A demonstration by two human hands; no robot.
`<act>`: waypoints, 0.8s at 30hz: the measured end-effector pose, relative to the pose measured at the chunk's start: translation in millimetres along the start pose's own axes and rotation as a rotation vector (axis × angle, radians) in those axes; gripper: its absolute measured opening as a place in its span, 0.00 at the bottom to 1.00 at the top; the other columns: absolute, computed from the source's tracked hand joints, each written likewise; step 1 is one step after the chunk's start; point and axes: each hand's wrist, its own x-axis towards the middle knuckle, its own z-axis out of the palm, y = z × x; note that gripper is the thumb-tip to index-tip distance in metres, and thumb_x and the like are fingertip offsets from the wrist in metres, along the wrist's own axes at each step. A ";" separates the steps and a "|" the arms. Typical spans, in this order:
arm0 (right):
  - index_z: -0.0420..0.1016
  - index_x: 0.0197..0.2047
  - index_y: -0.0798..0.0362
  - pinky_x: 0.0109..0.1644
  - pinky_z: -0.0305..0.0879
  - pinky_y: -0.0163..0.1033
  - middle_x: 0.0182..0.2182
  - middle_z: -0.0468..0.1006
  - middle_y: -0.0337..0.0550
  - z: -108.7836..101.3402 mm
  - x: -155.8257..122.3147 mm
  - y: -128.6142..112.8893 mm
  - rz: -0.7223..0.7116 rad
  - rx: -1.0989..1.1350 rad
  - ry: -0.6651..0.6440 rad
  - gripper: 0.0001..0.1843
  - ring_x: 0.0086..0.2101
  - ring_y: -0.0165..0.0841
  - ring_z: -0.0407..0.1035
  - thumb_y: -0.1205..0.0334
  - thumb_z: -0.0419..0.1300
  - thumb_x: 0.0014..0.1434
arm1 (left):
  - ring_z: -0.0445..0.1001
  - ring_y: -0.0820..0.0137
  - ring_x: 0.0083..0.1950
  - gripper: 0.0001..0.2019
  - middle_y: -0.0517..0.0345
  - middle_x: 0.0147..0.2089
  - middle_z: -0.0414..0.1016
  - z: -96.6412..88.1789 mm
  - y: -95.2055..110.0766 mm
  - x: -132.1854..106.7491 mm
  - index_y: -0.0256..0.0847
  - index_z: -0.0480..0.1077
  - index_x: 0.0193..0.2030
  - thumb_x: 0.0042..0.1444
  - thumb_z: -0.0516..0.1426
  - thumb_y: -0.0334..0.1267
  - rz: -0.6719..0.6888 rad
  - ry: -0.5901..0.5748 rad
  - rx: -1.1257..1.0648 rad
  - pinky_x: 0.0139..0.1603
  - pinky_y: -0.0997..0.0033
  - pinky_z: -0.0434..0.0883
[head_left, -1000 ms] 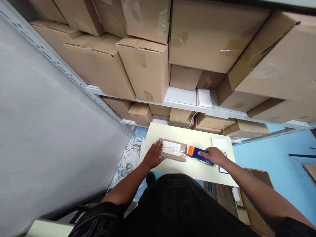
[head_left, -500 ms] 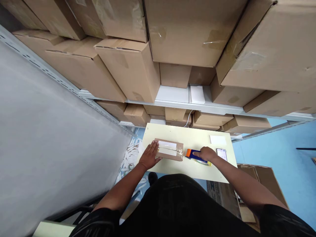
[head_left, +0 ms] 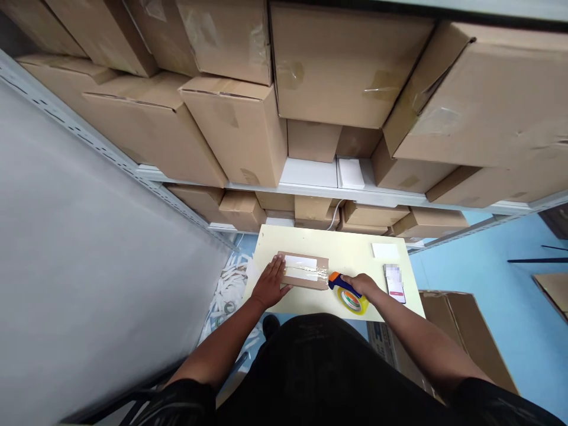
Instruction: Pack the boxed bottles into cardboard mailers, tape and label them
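Note:
A small cardboard box (head_left: 290,283) lies on the pale yellow table, with a white label and shiny clear tape across its top. My left hand (head_left: 270,280) rests on the box's left end, fingers stretched over the top and thumb along the near side. In my right hand (head_left: 361,285) is the handle of a blue and orange tape dispenser (head_left: 341,286), its yellow-rimmed roll of tape facing up and toward me. The dispenser's orange head is at the box's right end; whether it touches is hard to tell.
On the table's (head_left: 328,239) right side lie a phone (head_left: 394,283) and a white card or paper stack (head_left: 384,251). Shelves (head_left: 306,173) full of cardboard boxes stand behind. White scraps (head_left: 231,284) cover the floor at left, and an open carton (head_left: 461,331) stands at right.
My right hand has brought the tape dispenser left, up to the box's right end, and turned it so the roll shows. My left hand and the box have stayed put.

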 end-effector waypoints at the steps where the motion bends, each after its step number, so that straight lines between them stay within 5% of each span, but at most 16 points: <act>1: 0.80 0.31 0.55 0.33 0.66 0.37 0.35 0.85 0.53 2.9 0.6 0.5 0.011 0.026 -0.001 0.36 0.32 0.41 0.80 0.27 0.57 0.58 | 0.40 0.50 0.81 0.48 0.38 0.81 0.39 0.6 -0.6 -0.3 0.34 0.36 0.81 0.66 0.52 0.60 0.005 0.010 -0.003 0.78 0.46 0.49; 10: 0.80 0.29 0.53 0.38 0.71 0.39 0.31 0.85 0.46 -7.6 9.2 -13.7 0.031 0.079 -0.026 0.32 0.31 0.40 0.79 0.29 0.63 0.53 | 0.40 0.48 0.81 0.49 0.35 0.81 0.41 2.6 -3.8 0.6 0.33 0.34 0.80 0.65 0.54 0.58 0.047 0.061 -0.010 0.77 0.45 0.52; 18: 0.80 0.31 0.56 0.36 0.68 0.40 0.36 0.84 0.58 16.9 -27.8 34.0 0.132 -0.024 0.165 0.34 0.36 0.45 0.80 0.30 0.55 0.61 | 0.40 0.47 0.81 0.49 0.36 0.81 0.40 0.5 -3.8 -1.0 0.37 0.32 0.81 0.65 0.56 0.56 0.047 0.061 -0.061 0.77 0.41 0.53; 24: 0.80 0.42 0.55 0.40 0.66 0.41 0.38 0.83 0.56 30.6 -45.7 49.5 -0.077 -0.083 0.465 0.36 0.39 0.44 0.78 0.33 0.45 0.69 | 0.41 0.49 0.81 0.52 0.39 0.82 0.36 -7.6 -1.3 0.7 0.41 0.32 0.80 0.60 0.63 0.46 -0.064 0.079 -0.290 0.77 0.44 0.56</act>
